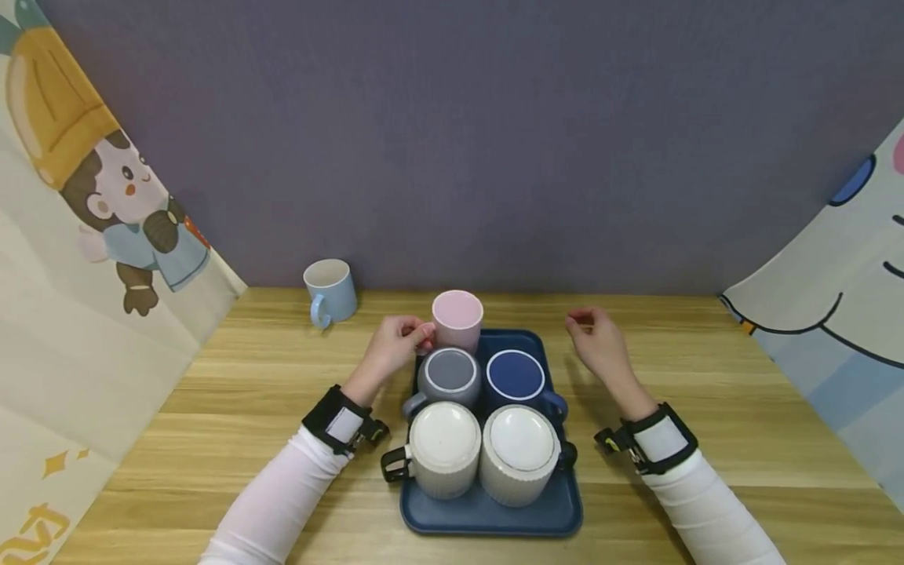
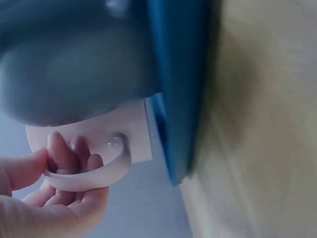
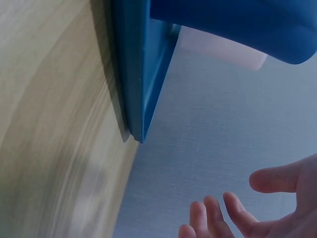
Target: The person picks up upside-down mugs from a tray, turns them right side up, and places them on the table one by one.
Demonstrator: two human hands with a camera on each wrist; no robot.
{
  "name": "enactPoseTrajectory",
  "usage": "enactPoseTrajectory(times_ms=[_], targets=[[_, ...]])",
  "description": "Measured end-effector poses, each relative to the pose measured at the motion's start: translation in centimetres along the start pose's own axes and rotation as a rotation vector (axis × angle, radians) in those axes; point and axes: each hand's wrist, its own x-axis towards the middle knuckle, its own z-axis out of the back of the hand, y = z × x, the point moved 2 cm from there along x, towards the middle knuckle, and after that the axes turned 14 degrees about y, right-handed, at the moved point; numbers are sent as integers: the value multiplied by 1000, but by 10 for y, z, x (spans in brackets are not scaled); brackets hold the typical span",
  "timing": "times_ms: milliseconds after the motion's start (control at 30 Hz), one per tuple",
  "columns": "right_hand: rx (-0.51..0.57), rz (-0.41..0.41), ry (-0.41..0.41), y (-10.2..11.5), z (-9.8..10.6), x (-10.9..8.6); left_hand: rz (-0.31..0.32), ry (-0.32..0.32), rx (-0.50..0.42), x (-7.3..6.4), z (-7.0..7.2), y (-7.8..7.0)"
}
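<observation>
Reaching forward, left hand [image 1: 391, 345] sits by the tray [image 1: 490, 523] at its far-left corner; right hand [image 1: 600, 343] hovers off the right edge, tabletop [image 1: 706, 377] showing between. Light-blue mug [image 1: 337, 297] stands near tabletop's far edge, left. Left grips inverted pink mug [image 1: 457, 315] by its handle [image 2: 91, 179], same tray corner. Right: fingers loosely bent, thumb apart.

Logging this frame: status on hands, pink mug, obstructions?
Left hand grips pink mug by handle. Right hand empty, beside tray. Pink mug upside down, tray's far end. Gray mug close on its near side.
</observation>
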Motion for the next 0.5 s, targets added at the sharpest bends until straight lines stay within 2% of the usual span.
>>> enactPoseTrajectory(times_ms=[267, 500], targets=[[7, -8, 8, 6, 1, 0, -83, -31, -187, -1, 5, -17], [29, 5, 10, 9, 1, 2, -142, -95, -194, -2, 11, -28]])
